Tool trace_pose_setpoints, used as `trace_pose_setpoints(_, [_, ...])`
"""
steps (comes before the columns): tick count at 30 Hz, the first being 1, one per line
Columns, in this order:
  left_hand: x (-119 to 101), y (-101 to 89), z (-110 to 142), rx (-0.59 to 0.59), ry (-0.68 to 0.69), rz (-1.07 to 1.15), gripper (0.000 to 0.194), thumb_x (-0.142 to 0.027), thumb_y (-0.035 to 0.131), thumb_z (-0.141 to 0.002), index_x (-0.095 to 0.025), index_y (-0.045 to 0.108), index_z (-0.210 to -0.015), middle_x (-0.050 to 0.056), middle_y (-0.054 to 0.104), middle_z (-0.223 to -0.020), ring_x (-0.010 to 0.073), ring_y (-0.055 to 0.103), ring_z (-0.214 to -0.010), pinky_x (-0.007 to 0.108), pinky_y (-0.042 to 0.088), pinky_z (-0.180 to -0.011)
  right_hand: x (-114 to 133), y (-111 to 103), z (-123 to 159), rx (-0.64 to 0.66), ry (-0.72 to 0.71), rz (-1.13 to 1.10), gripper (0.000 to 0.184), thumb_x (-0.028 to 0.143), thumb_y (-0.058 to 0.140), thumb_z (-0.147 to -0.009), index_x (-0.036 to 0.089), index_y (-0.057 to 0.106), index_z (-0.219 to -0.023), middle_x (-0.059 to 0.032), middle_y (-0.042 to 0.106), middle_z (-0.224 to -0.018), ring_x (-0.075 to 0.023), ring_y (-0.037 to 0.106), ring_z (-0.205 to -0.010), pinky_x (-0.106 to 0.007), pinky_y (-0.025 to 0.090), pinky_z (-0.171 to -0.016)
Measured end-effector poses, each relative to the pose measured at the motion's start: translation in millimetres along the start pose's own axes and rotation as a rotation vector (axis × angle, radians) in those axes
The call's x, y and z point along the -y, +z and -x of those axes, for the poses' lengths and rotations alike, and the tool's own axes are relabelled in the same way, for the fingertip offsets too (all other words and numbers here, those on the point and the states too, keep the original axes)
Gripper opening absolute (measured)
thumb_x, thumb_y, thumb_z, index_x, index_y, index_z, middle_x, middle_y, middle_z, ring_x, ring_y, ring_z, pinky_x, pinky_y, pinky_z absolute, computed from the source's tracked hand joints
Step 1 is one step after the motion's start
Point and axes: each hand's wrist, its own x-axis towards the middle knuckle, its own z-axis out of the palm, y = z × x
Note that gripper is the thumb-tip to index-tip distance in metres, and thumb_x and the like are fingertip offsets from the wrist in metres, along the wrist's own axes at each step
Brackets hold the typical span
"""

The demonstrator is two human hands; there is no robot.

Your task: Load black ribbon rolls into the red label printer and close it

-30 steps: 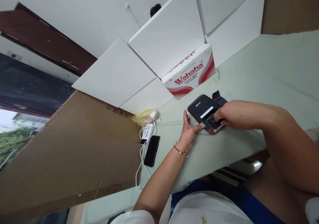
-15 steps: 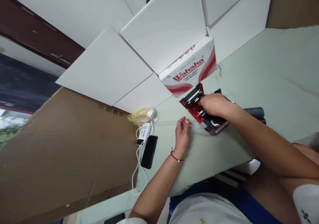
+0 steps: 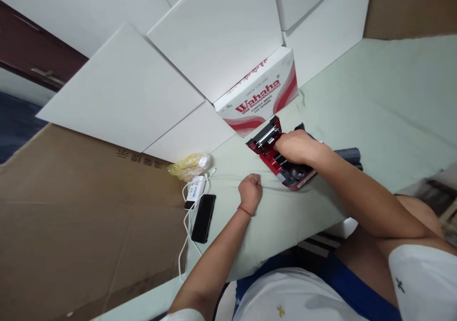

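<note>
A red-and-black machine with its lid up and metal rollers inside, like a small label printer (image 3: pixel 264 158), stands on the table. My right hand (image 3: pixel 294 146) reaches into it from above, fingers curled down near the raised lid. The back of that hand hides its fingertips, so what they grip cannot be seen. Left of the machine, my left hand (image 3: pixel 250 191) is closed in a fist just above or on the tabletop, apart from the machine, with nothing visible in it. Dark grey rolls (image 3: pixel 348 157) lie behind my right forearm, beside the machine.
A white-and-red Wahaha carton (image 3: pixel 259 95) stands behind the machine, against white panels (image 3: pixel 217 35). To the left are a black phone (image 3: pixel 203 218), a white box-like device (image 3: pixel 196 188) with a white cable, and a yellowish plastic bag (image 3: pixel 189 166). A cardboard wall (image 3: pixel 89 216) borders the left side.
My left hand has closed from loosely curled fingers into a fist and sits slightly lower relative to the machine. My right hand stays inside the machine. The whole view has shifted a little.
</note>
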Motion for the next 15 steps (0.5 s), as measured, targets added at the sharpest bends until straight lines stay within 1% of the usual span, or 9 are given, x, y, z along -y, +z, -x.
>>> trace_pose_setpoints(4, [-0.4,-1.2,-0.1,0.005,-0.001,-0.064,0.026,0.003,0.051,-0.073,-0.021,0.053,-0.064,0.003,0.063,-0.074,0.0195,0.06,-0.076,0.029,0.037,-0.071,-10.0,-14.0,23.3,-0.066,-0.016,0.015,0.046,0.015,0.053,-0.092,0.025,0.074,-0.131,-0.0122,0.078,-0.116,-0.0293,0.072,-0.101,-0.035,0.042,-0.073])
trace_pose_setpoints(6, [0.0,-1.4,-0.6,0.005,-0.001,-0.093,0.026,0.003,0.052,-0.074,-0.021,0.055,-0.065,0.003,0.064,-0.075,0.0192,0.06,-0.077,0.029,0.037,-0.07,-23.2,-21.9,40.6,-0.106,-0.048,-0.017,0.047,0.02,0.058,-0.091,0.031,0.073,-0.133,-0.0074,0.078,-0.115,-0.0273,0.071,-0.099,-0.034,0.04,-0.071])
trace_pose_setpoints(7, [0.0,-1.4,-0.7,0.005,0.0,-0.104,0.026,0.003,0.052,-0.074,-0.021,0.056,-0.065,0.003,0.065,-0.075,0.0191,0.061,-0.077,0.028,0.037,-0.07,-32.9,-25.9,51.5,-0.118,-0.057,-0.044,0.044,0.023,0.059,-0.091,0.032,0.074,-0.132,-0.0056,0.079,-0.114,-0.0263,0.07,-0.097,-0.033,0.04,-0.071])
trace_pose_setpoints(10, [0.0,-1.0,-0.7,0.006,0.004,-0.124,0.026,0.003,0.051,-0.073,-0.021,0.059,-0.066,0.003,0.066,-0.076,0.0192,0.062,-0.078,0.028,0.038,-0.07,-75.2,-34.7,90.3,-0.141,-0.007,-0.106,0.034,0.033,0.06,-0.096,0.031,0.075,-0.126,-0.0043,0.079,-0.109,-0.0234,0.069,-0.088,-0.034,0.044,-0.073])
trace_pose_setpoints(11, [0.1,-0.8,-0.6,0.006,0.005,-0.126,0.026,0.003,0.051,-0.073,-0.021,0.059,-0.066,0.003,0.066,-0.076,0.0193,0.062,-0.079,0.028,0.038,-0.071,-92.9,-35.5,103.4,-0.156,0.045,-0.109,0.033,0.035,0.059,-0.097,0.029,0.075,-0.126,-0.0052,0.079,-0.109,-0.0231,0.068,-0.086,-0.035,0.046,-0.075])
trace_pose_setpoints(12, [0.3,-0.6,-0.6,0.006,0.005,-0.128,0.026,0.002,0.051,-0.073,-0.021,0.06,-0.067,0.003,0.066,-0.077,0.0194,0.062,-0.079,0.028,0.038,-0.071,-111.5,-34.7,115.2,-0.145,0.1,-0.111,0.035,0.036,0.058,-0.099,0.027,0.074,-0.129,-0.0067,0.079,-0.113,-0.0231,0.068,-0.089,-0.036,0.048,-0.079])
trace_pose_setpoints(14, [0.9,-0.1,-0.6,0.006,0.005,-0.13,0.025,0.002,0.052,-0.074,-0.021,0.06,-0.067,0.003,0.067,-0.077,0.0196,0.063,-0.08,0.028,0.039,-0.072,-148.4,-27.9,132.1,-0.164,0.28,-0.117,0.039,0.033,0.063,-0.096,0.024,0.073,-0.132,-0.0107,0.079,-0.118,-0.0246,0.068,-0.093,-0.038,0.049,-0.084])
trace_pose_setpoints(15, [1.2,0.1,-0.7,0.005,0.006,-0.131,0.025,0.002,0.052,-0.074,-0.021,0.06,-0.067,0.003,0.067,-0.078,0.0196,0.063,-0.08,0.028,0.039,-0.072,-165.0,-22.1,136.2,-0.137,0.345,-0.119,0.039,0.03,0.065,-0.094,0.022,0.073,-0.131,-0.0126,0.078,-0.12,-0.0252,0.068,-0.094,-0.039,0.05,-0.085])
